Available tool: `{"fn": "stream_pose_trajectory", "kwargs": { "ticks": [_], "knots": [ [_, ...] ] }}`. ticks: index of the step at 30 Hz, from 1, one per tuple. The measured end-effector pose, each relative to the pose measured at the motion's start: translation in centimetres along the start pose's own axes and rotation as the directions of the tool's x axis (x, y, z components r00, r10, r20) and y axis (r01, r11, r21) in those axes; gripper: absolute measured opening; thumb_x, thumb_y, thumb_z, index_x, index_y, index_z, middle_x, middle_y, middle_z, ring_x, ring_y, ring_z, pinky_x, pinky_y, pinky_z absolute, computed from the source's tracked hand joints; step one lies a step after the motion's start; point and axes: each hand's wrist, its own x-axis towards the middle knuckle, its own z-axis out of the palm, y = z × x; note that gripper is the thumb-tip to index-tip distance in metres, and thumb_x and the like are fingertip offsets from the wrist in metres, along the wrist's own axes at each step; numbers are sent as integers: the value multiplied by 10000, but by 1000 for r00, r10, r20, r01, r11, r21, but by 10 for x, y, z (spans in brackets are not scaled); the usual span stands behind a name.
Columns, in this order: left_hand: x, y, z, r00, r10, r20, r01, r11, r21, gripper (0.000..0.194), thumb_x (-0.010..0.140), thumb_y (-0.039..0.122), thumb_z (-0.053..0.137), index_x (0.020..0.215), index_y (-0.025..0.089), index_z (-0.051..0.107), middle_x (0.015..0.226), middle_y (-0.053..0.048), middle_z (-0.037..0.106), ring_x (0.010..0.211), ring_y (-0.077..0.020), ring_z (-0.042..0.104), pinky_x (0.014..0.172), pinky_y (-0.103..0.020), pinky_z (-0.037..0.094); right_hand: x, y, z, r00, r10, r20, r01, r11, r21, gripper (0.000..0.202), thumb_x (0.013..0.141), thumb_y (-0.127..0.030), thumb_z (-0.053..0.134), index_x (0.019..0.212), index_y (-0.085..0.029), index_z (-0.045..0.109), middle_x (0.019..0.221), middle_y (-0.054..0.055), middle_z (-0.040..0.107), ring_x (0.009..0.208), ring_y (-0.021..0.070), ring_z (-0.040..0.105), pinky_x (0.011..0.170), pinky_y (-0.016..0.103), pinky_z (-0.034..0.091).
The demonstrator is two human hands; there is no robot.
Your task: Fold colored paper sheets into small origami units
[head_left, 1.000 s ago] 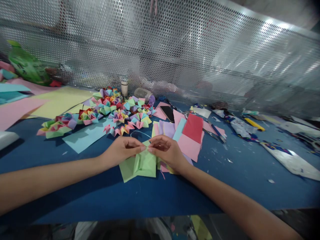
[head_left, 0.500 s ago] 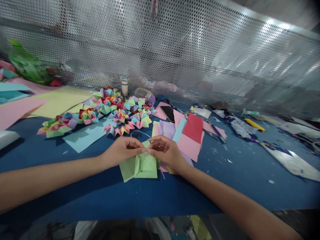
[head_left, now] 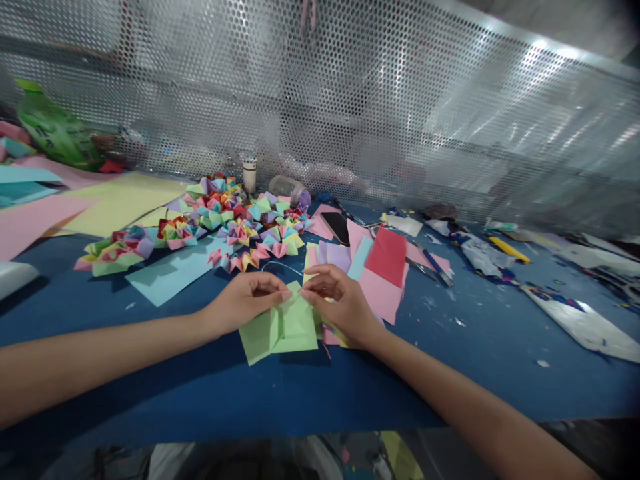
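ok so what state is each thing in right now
Green paper: folded, creased
Left hand: fingers pinching the paper's top
Right hand: fingers bent near its top; grip unclear
Phone: flat, screen dark
Clear jar: on its side
White container: upright
Green bottle: tilted
Red paper: flat
Colourful paper pieces: folded, heaped

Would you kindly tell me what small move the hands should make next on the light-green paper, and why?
Probably the right hand should press along the crease near the top of the light-green paper while the left hand steadies it: both hands' fingertips are there, with creasing visible between them.
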Motion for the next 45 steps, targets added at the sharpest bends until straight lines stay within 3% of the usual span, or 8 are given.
{"fn": "stream_pose_trajectory", "kwargs": {
  "ticks": [15,19,26,37,39,41,43,45],
  "knots": [
    [-1,-8,-1,998,22,61,-20,999,-33,194,729,316,668,736,123,684,623,-10,629,533,-84,499,485,-176,366,1,-3,-3,987,-53,-151,53,999,-6,141,780,-230,615,884,-219,521,776,3,642,747,135,648,722,288,538],
    [-1,-6,0,998,25,59,-24,999,-21,185,729,306,662,723,123,681,573,11,596,496,-71,469,459,-167,343,-1,-2,-4,991,-137,-3,135,983,-123,227,807,-233,601,1003,-229,486,854,24,667,808,148,663,749,294,541],
    [0,-8,1,998,-14,60,16,1000,-26,211,723,320,661,751,112,685,627,-13,641,552,-95,531,505,-182,388,-5,-5,-7,882,-357,309,471,711,-523,118,898,-174,427,981,-188,509,906,69,653,852,185,624,724,331,525],
    [1,-10,-2,995,35,96,-41,997,60,258,727,366,654,758,112,687,647,-26,641,571,-115,543,517,-203,398,-1,-5,-8,675,-578,458,728,423,-540,167,892,-70,324,916,-160,462,878,115,623,823,189,579,714,349,524],
    [1,-10,-2,995,24,97,-30,997,68,268,727,372,656,762,108,688,652,-33,643,574,-120,545,517,-207,398,-2,-4,-9,702,-595,391,701,479,-529,180,866,-46,335,909,-176,452,879,103,619,837,189,582,714,350,520],
    [0,-10,-1,995,25,93,-30,998,53,262,729,368,657,758,109,684,663,-35,644,581,-118,544,527,-207,401,-3,-4,-9,803,-551,227,582,644,-496,162,851,-59,388,913,-193,454,888,80,611,849,179,589,734,347,516],
    [1,-11,0,996,35,88,-37,999,26,243,734,357,654,750,115,675,654,-23,633,568,-105,526,517,-198,388,-4,-8,-11,917,-397,42,389,864,-320,143,845,-111,477,948,-208,459,881,48,602,827,153,602,752,326,515],
    [1,-11,0,997,32,76,-33,999,11,221,738,340,651,742,119,665,623,-5,610,541,-89,498,493,-186,361,-4,-17,-16,980,-179,85,180,984,3,187,820,-181,573,972,-218,470,811,4,600,729,115,611,702,267,524]
  ]
}}
